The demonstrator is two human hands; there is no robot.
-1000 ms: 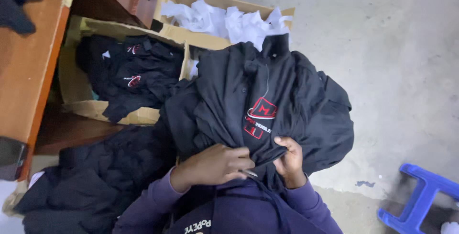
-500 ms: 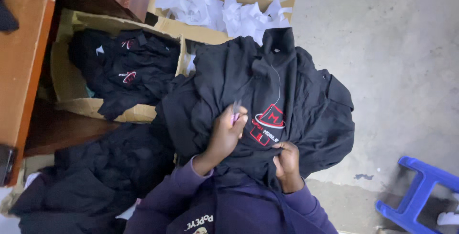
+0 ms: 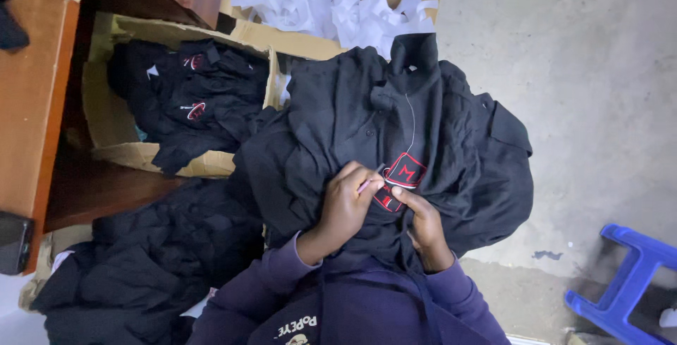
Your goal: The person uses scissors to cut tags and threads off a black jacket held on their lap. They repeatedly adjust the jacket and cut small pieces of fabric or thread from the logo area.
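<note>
On our lap lies the black shirt, its red embroidered badge facing up beside the cardboard box of black garments. We judge the small tool could nick the cloth or fingers if it slips. Our left hand is curled tight, pinching that thin tool at the badge; our right hand presses the fabric flat, fingers half-curled, gripping cloth.

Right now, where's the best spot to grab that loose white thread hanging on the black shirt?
Probably pinch the white thread low, just above the red emblem, coming from the left hand side. It hangs straight down from the collar, its lower stretch lying clear on the cloth.
</note>
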